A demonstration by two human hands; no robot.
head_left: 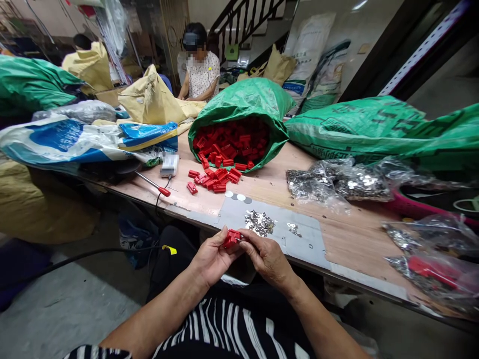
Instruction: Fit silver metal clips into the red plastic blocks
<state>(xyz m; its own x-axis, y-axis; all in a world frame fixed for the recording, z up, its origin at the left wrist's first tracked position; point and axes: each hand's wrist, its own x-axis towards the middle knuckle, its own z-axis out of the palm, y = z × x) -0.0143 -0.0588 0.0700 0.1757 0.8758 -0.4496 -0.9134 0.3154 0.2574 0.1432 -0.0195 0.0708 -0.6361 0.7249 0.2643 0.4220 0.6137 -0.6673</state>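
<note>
A small red plastic part (232, 238) is held just off the table's front edge. My left hand (214, 257) is closed around it, thumb on its near side. At its right end, my right hand (266, 253) pinches a small shiny metal piece (239, 240) against the part; its exact shape is too small to make out. Beyond my hands, a heap of small silvery metal pieces (259, 223) lies on a grey mat (309, 234), with a few more metal pieces (294, 228) to the right. Several loose red parts (219, 179) lie behind the mat.
A green sack (247, 94) spills red parts onto the table (269, 182). Clear bags of metal pieces (337, 180) lie to the right. A screwdriver (153, 183) and a small white box (169, 164) are at the left. Another person (204, 75) sits behind.
</note>
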